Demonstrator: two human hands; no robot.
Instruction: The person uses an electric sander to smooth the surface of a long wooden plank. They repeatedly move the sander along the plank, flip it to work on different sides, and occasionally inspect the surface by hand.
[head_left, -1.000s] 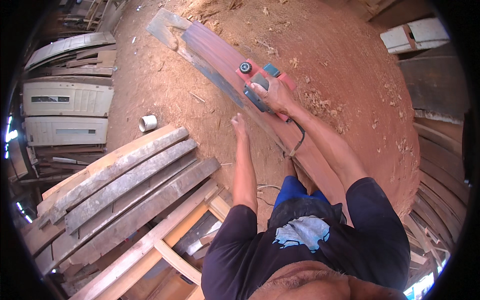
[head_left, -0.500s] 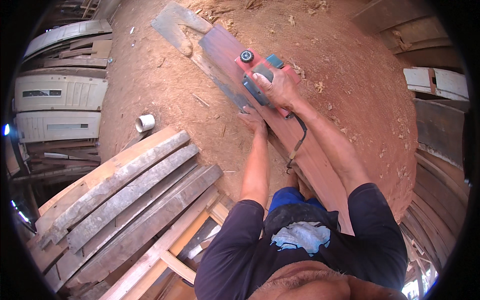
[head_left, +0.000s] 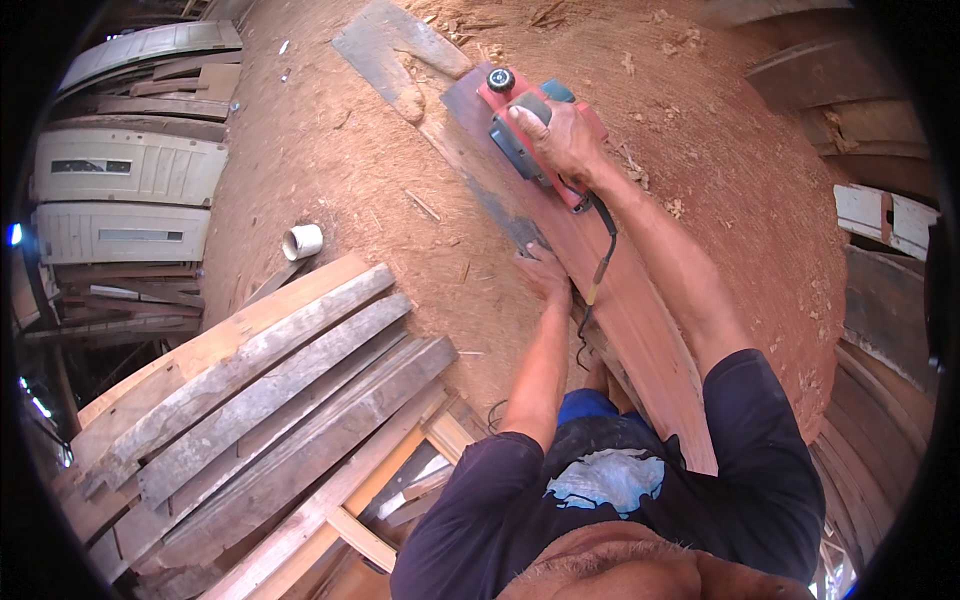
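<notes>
A red and dark electric planer (head_left: 512,150) with a black round knob rests on the far part of a reddish-brown wooden plank (head_left: 640,330). My right hand (head_left: 568,140) is wrapped round its handle, thumb on the near-left side. From the planer's rear a dark cord (head_left: 606,240) hangs down over the plank toward my legs. My left hand (head_left: 543,270) grips the plank's left edge, behind the planer; some of its fingers are hidden. Beneath the plank, a worn grey-brown support board (head_left: 390,45) with a notched end sticks out at the far side.
Sawdust and curled shavings cover the ground (head_left: 740,190). At the lower left lies a stack of rough boards (head_left: 290,400) beside a wooden frame (head_left: 345,520). A white cup (head_left: 302,241) lies near it. Pale door panels (head_left: 130,165) line the left, more timber (head_left: 885,300) the right.
My right hand has pushed the planer farther along the plank, closer to its far end. My left hand has stayed at the plank's left edge, now farther behind the planer. The whole view has shifted slightly.
</notes>
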